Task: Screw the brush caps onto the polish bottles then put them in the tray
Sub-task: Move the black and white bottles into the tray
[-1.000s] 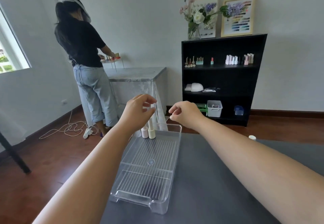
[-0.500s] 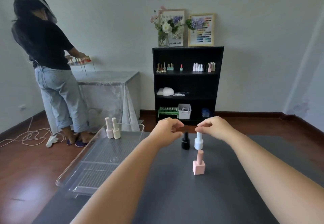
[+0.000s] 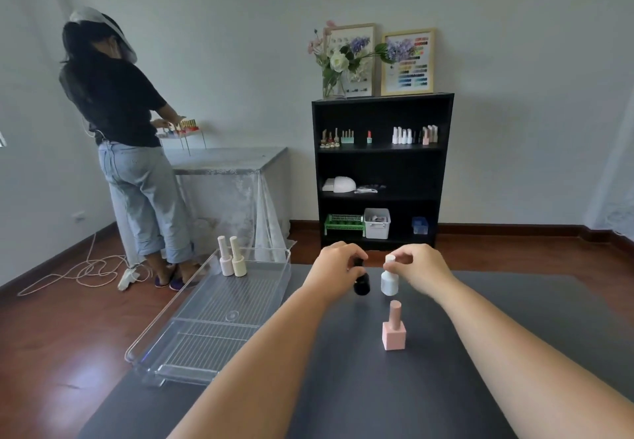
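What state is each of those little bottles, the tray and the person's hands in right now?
Black bottle: on the table, left hand closed on its cap.
White bottle: on the table, right hand closed on its cap.
Pink square bottle: capped, upright, untouched.
Pale pink bottle: capped, upright in the tray.
Cream bottle: capped, upright beside it.
Clear tray: mostly bare, two bottles at its far end.
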A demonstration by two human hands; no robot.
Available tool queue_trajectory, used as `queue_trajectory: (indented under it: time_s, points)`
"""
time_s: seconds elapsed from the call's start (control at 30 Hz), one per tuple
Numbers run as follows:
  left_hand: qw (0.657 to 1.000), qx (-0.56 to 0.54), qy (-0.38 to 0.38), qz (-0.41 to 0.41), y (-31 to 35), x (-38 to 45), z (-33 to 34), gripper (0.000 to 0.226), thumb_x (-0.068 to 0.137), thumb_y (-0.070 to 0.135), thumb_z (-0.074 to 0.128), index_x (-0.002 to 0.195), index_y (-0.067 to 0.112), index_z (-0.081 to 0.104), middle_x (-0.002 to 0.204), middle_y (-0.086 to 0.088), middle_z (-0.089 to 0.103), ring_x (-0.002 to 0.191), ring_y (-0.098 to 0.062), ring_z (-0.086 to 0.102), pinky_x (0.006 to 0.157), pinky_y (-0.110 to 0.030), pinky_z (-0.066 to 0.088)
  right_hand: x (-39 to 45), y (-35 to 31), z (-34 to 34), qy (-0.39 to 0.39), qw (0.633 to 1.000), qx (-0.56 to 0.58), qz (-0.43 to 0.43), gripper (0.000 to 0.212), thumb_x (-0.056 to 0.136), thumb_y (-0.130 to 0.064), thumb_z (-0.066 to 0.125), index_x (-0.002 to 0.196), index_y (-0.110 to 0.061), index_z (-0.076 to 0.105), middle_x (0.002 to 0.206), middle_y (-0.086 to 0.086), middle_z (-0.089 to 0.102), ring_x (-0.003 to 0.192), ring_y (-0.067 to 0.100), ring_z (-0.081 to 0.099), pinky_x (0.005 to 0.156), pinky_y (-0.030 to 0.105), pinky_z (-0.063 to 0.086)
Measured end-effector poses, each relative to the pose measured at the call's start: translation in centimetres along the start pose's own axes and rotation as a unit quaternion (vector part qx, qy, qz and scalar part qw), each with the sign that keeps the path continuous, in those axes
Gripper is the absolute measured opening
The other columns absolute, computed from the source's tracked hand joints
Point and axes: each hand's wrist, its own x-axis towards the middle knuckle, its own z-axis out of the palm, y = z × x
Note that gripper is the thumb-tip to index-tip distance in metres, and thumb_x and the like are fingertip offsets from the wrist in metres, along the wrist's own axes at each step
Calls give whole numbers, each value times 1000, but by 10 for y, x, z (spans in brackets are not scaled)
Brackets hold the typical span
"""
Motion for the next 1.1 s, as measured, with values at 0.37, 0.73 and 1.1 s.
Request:
queue_trajectory:
  time_s: [0.37,0.73,1.1]
  points:
    - [979,-14,182,-89,-76,-18,-118,24,83,12,71,99,29,65,88,15,65,75,7,62,64,-10,44,24,-111,52,-1,986,146,-82,9,77,-25,74,86,-25,73,86,-9,71,84,8,66,75,26,53]
    - [979,37,137,-148,-138,-20,-135,24,79,5,73,95,22,72,85,7,67,73,2,63,63,-16,46,45,-155,142,-115,986,76,-92,15,77,-22,74,92,-16,73,93,1,72,88,16,66,78,29,55]
    - [982,112,64,-136,-178,0,-125,26,82,8,70,106,18,72,97,0,71,85,-13,65,77,-26,51,76,-133,203,-75,995,-26,-51,4,77,-39,69,78,-35,68,94,-8,69,111,22,52,88,36,36]
